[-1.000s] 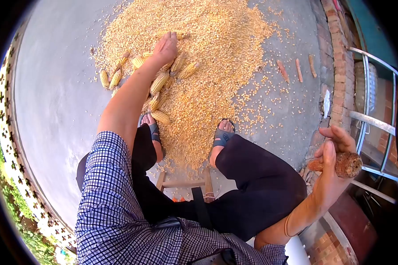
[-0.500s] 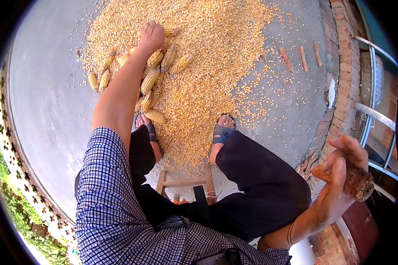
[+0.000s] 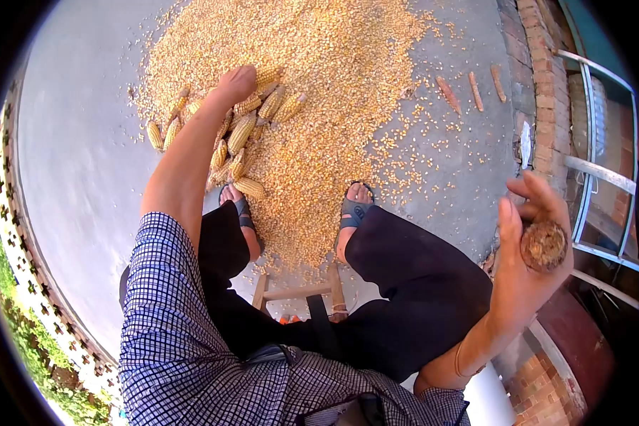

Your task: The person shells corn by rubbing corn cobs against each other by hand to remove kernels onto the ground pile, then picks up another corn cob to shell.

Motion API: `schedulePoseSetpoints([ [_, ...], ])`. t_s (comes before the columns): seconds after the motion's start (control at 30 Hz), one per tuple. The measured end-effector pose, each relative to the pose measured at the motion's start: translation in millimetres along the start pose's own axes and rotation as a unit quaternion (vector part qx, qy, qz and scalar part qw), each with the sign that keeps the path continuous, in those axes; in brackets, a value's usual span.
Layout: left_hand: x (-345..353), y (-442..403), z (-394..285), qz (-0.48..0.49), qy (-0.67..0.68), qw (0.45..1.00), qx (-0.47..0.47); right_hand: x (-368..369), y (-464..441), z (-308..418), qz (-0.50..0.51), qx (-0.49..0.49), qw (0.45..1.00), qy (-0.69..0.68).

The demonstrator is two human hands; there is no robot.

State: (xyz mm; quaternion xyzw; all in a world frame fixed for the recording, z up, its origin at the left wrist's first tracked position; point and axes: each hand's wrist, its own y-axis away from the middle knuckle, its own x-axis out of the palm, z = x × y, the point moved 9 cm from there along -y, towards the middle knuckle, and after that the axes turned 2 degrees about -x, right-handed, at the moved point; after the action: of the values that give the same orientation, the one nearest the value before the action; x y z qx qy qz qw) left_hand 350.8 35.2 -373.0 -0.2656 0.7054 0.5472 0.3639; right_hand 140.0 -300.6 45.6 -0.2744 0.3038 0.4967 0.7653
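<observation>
My left hand [image 3: 237, 82] reaches over the corn, its fingers curled and partly hidden from above. An ear of corn [image 3: 268, 75] sticks out on its right side, within its grip. Just below lies a loose group of ears with yellow kernels, among them a plump ear [image 3: 241, 133]. At the right, my raised right hand [image 3: 536, 241] is closed around a stripped corncob [image 3: 544, 246]. The cob's rough brown end faces the camera. Its thumb and fingertips point upward.
A wide heap of loose kernels [image 3: 326, 135] covers the grey concrete floor [image 3: 85, 177] between and beyond my sandalled feet. Several bare cobs [image 3: 476, 91] lie right of it. A brick edge [image 3: 547, 106] and a metal frame [image 3: 589, 170] stand at the right. A wooden stool [image 3: 298, 291] is under me.
My left hand has come closer to me, and the ear beside its fingers has moved with it. My right hand has risen and shifted left, turning the cob's end toward the camera.
</observation>
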Motion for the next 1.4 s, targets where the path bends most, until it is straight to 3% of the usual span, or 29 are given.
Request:
schedulePoseSetpoints([
  [0.07, -25, 19, 1, -0.054, 0.026, 0.998, 0.025, 1, 1, 1, 0.01, -0.015, 1.0, -0.006],
  [0.1, -49, 33, -6, -0.106, 0.04, 0.99, 0.08, 2, 1, 7, 0.028, -0.041, 0.998, 0.029],
  [0.23, -114, 87, -25, 0.051, 0.236, 0.969, 0.043, -2, 6, 25, 0.024, -0.149, 0.985, 0.084],
  [0.33, -187, 148, -35, -0.1, 0.37, 0.921, 0.072, -5, 10, 28, 0.019, -0.151, 0.987, 0.055],
  [0.37, -198, 160, -51, 0.0, 0.457, 0.882, 0.117, -6, 12, 25, 0.015, -0.14, 0.989, 0.034],
  [0.5, -258, 283, -115, 0.018, 0.649, 0.72, 0.247, -15, 19, 30, -0.015, -0.116, 0.992, -0.041],
  [0.67, -246, 387, -157, 0.064, 0.795, 0.516, 0.313, -18, 22, 47, -0.022, -0.098, 0.981, -0.168],
  [0.87, -214, 434, -179, 0.102, 0.85, 0.389, 0.341, 4, 14, 90, 0.024, -0.046, 0.916, -0.397],
  [0.9, -212, 437, -178, 0.055, 0.848, 0.425, 0.313, 8, 16, 97, 0.034, -0.054, 0.902, -0.428],
  [1.07, -192, 432, -179, 0.107, 0.87, 0.366, 0.312, 48, 27, 100, 0.114, -0.036, 0.845, -0.521],
  [1.27, -187, 423, -173, 0.11, 0.89, 0.336, 0.289, 67, 35, 113, 0.155, -0.035, 0.832, -0.532],
  [1.4, -180, 417, -169, 0.077, 0.895, 0.369, 0.237, 69, 37, 112, 0.154, -0.035, 0.83, -0.535],
])
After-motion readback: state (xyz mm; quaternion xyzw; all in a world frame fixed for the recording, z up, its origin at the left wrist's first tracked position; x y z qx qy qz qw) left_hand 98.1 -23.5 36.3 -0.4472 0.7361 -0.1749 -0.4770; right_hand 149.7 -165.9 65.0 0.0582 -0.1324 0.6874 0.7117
